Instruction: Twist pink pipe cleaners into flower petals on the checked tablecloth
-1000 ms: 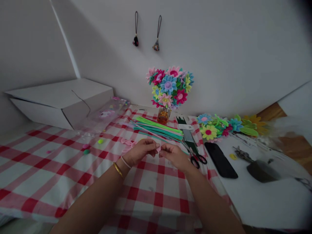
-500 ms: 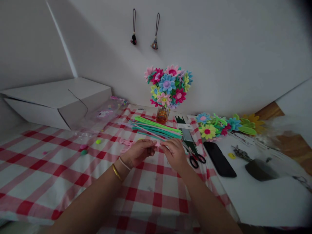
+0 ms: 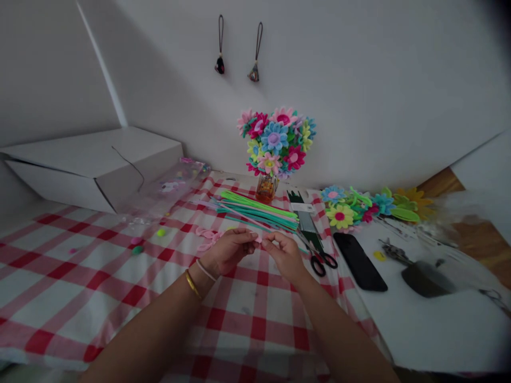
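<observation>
Close together over the checked cloth, my left hand [image 3: 235, 247] and my right hand [image 3: 285, 256] pinch a small piece of pink pipe cleaner [image 3: 259, 239] between them. Fingers hide most of it. Beside my left hand lie bent pink pipe cleaner pieces [image 3: 205, 239]. Beyond both hands is a bundle of green and teal pipe cleaners [image 3: 259, 207]. Scissors with black handles [image 3: 321, 260] rest just right of my right hand, partly over a dark green bundle in a sleeve [image 3: 306, 219].
Pipe cleaner flowers fill a glass vase [image 3: 266, 187] by the wall. More flowers [image 3: 339, 214], a black phone [image 3: 359, 261] and keys [image 3: 395, 250] lie at right. A white box [image 3: 99, 159], a clear plastic bag [image 3: 163, 189] and pom-poms [image 3: 137, 249] are at left.
My right hand's fingers have shifted slightly, with the index finger now curled more beside the thumb. Both hands stay at the pink piece.
</observation>
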Available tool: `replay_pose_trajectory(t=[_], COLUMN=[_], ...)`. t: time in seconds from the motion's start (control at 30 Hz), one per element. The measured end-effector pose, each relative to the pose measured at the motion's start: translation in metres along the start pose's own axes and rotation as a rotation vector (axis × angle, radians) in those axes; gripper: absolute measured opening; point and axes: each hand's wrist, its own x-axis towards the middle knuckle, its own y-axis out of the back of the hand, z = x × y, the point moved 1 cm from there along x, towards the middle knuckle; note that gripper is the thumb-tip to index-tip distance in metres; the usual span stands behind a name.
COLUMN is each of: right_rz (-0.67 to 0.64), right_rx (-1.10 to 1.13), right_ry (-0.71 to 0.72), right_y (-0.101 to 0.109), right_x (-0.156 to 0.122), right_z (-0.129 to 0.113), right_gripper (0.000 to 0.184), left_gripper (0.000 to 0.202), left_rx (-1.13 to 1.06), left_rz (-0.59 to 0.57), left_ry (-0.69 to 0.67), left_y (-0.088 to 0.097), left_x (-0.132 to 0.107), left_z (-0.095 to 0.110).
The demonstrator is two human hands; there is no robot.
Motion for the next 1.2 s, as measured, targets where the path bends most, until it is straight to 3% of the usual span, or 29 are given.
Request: replay_pose_trajectory(t=[0.17, 0.4, 0.63, 0.73, 0.87, 1.2], right_rz=[-0.055, -0.108, -0.036, 0.0, 0.099, 0.144], right_rx=[0.133, 0.172, 0.177, 0.128, 0.047, -0.082], right_ry=[-0.117, -0.138, -0.166, -0.165, -0.184, -0.138], right_y=[-0.005, -0.005, 0.0, 0.004, 0.012, 0.016], right_x=[0.001, 0.002, 0.005, 0.008, 0.012, 0.014], right_z=[0.008, 0.01, 0.011, 0.01, 0.011, 0.018], right_gripper=[0.017, 0.015, 0.017, 0.021, 0.021, 0.021], left_gripper=[0.006, 0.007, 0.016, 0.023, 0.028, 0.036], left_rx=[0.045, 0.099, 0.092, 0.22, 0.512, 0.638], left_rz=[0.038, 0.047, 0.011, 0.03, 0.149, 0.461], left_ry=[-0.026, 0.035, 0.036, 0.021, 0.015, 0.008], left_y=[0.002, 0.007, 0.012, 0.022, 0.04, 0.052], left_x=[-0.001, -0.001, 0.0, 0.0, -0.002, -0.006], left_z=[0.008, 0.011, 0.01, 0.017, 0.034, 0.052])
